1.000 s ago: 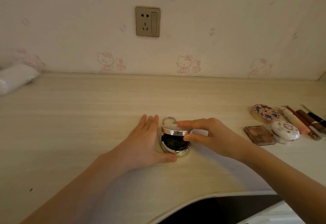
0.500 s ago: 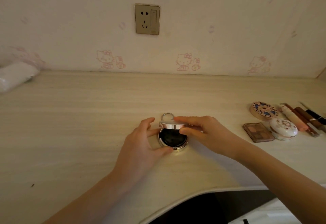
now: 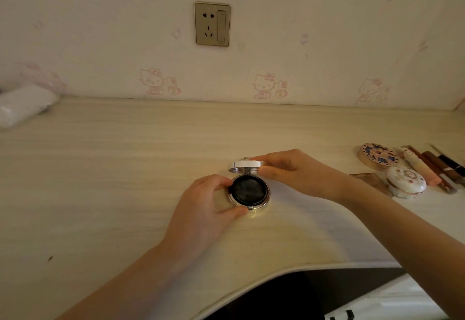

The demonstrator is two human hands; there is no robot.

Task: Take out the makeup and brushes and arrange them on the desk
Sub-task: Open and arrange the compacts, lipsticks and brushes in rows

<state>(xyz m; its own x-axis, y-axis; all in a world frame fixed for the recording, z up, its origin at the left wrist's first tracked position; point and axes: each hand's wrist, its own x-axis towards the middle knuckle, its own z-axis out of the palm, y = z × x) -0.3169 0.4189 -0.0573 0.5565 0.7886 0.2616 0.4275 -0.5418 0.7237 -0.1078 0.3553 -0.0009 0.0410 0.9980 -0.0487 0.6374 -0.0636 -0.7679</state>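
A round silver compact (image 3: 249,191) lies on the pale wooden desk (image 3: 125,168) in the middle, with its lid raised and a black puff showing inside. My left hand (image 3: 208,209) grips the compact's base from the left, thumb at the front and fingers curled at its rim. My right hand (image 3: 292,171) pinches the raised lid's edge from the right. A small metal ring sticks up behind the lid.
At the right lie a floral round compact (image 3: 378,156), a white domed compact (image 3: 405,181), an eyeshadow palette (image 3: 370,180) and several lip tubes and pencils (image 3: 432,166). A white wrapped bundle (image 3: 24,107) sits far left. The desk's curved front edge (image 3: 289,273) is near me.
My left hand went from lying flat beside the compact to gripping its base. My right hand has swung the lid up further, so the black puff shows fully.
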